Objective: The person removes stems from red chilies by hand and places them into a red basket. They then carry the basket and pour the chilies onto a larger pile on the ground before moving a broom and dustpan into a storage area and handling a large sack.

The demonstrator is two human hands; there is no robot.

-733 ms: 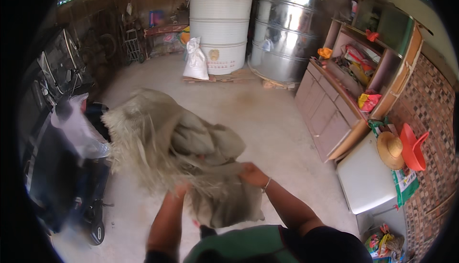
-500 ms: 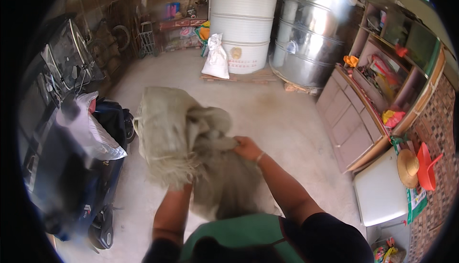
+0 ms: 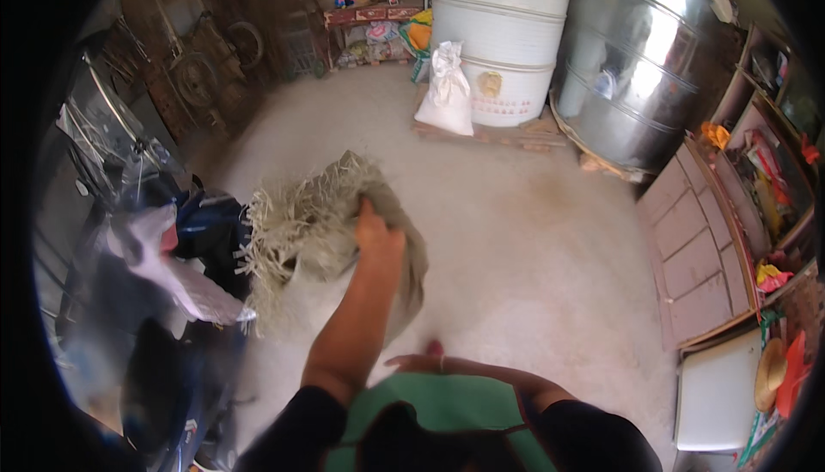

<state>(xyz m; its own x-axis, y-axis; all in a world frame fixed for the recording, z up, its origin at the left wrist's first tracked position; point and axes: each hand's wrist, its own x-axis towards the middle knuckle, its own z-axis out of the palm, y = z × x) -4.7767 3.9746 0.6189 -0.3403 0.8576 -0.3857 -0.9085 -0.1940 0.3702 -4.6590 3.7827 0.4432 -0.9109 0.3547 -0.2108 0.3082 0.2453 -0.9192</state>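
A bundle of olive-grey woven cloth (image 3: pixel 394 214), badly frayed into loose strips along its edge, hangs ahead of me left of centre. My left hand (image 3: pixel 378 230) reaches out and is closed on its upper part, with some fingertips hidden in the folds. Close to the green front of my apron is my right hand (image 3: pixel 416 362), apart from the cloth, its fingers stretched toward the left and nothing seen in them. Part of that hand is hard to make out against my body.
Left of the cloth stands a dark motorbike (image 3: pixel 185 386) with a pale sack (image 3: pixel 185 279) on it. A white sack (image 3: pixel 447 94) leans against a white ribbed bin (image 3: pixel 507 34), beside a shiny metal bin (image 3: pixel 632 77). On the right are a pink cabinet (image 3: pixel 696 249) and a white box (image 3: pixel 718 395).
My right hand has let go of the cloth and drawn back to my body. The left hand has moved up and forward with the cloth, whose frayed edge now spreads out. The view has turned left.
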